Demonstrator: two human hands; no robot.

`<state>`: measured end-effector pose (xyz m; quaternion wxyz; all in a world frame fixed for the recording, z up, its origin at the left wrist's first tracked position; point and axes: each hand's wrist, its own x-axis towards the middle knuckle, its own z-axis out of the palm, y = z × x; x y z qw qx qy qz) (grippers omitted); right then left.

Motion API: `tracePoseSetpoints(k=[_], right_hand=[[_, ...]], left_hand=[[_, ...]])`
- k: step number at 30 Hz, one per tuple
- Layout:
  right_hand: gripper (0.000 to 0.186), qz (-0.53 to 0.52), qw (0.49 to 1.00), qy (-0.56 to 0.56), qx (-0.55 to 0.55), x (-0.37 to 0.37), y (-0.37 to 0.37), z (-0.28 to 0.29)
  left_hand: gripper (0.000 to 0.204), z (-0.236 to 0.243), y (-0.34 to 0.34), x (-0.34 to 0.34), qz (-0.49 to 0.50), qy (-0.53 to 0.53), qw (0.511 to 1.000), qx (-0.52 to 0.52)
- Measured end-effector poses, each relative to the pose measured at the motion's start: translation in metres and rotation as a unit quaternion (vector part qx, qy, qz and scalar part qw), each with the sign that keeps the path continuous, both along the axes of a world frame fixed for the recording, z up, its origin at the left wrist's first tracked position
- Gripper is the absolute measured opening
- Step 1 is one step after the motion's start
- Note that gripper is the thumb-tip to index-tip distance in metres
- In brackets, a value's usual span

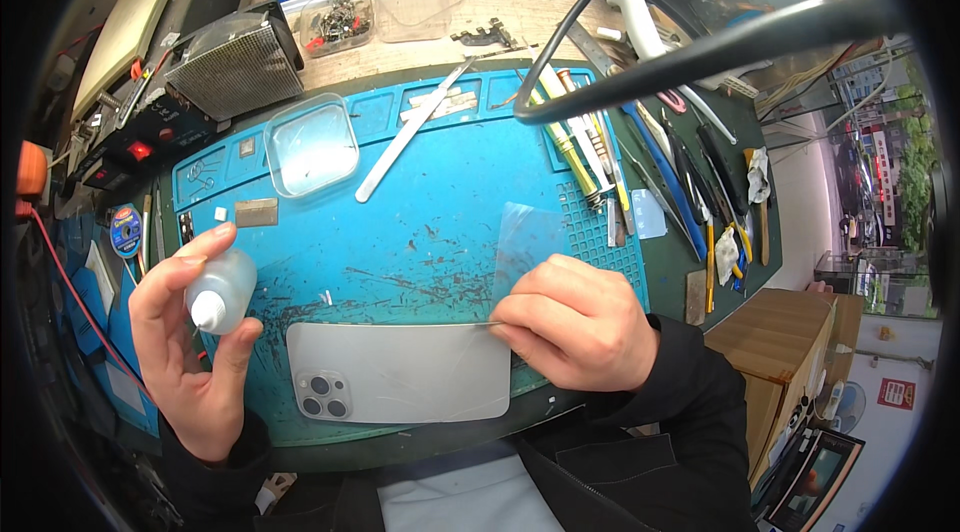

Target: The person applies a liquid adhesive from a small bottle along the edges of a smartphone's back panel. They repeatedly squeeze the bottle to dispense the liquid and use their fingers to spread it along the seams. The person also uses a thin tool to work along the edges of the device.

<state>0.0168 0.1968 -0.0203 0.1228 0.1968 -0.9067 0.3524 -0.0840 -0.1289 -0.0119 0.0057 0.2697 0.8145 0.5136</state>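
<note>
My left hand (190, 342) holds a small translucent bottle (225, 287) with a white nozzle cap between thumb and fingers, off the phone's left end. A silver phone (400, 372) with three camera lenses and scratch-like lines on its back lies face down along the front of the blue work mat (400, 242). My right hand (570, 322) is closed at the phone's upper right edge, pinching a thin clear film (525, 237) that stands up behind my fingers; whether the film sits in the phone's seam is hidden.
Behind are a clear container (310, 147), a long metal tool (410, 132) and a box of small parts (338, 27). Assorted tools (690, 182) line the right side. A black device (130, 147) stands at left. A black cable arm (700, 57) crosses overhead.
</note>
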Motion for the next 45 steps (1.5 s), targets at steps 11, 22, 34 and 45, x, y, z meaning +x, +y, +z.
tracePoseSetpoints(k=[11,22,34,45], right_hand=[[0.021,0.000,1.000,0.004,0.015,0.002,-0.002,0.001],[0.023,0.002,1.000,0.004,0.004,0.001,-0.002,0.001],[0.026,-0.032,0.999,0.009,-0.033,0.003,-0.003,-0.002],[0.023,-0.023,0.999,-0.006,-0.024,0.001,0.000,-0.001]], left_hand=[[0.058,0.001,0.001,0.000,-0.015,-0.003,1.000,0.009],[0.063,-0.024,0.014,0.016,-0.096,0.047,0.994,0.030],[0.070,-0.023,0.025,0.013,-0.041,-0.038,0.994,0.091],[0.091,-0.018,0.037,0.011,-0.008,-0.056,0.998,0.003]])
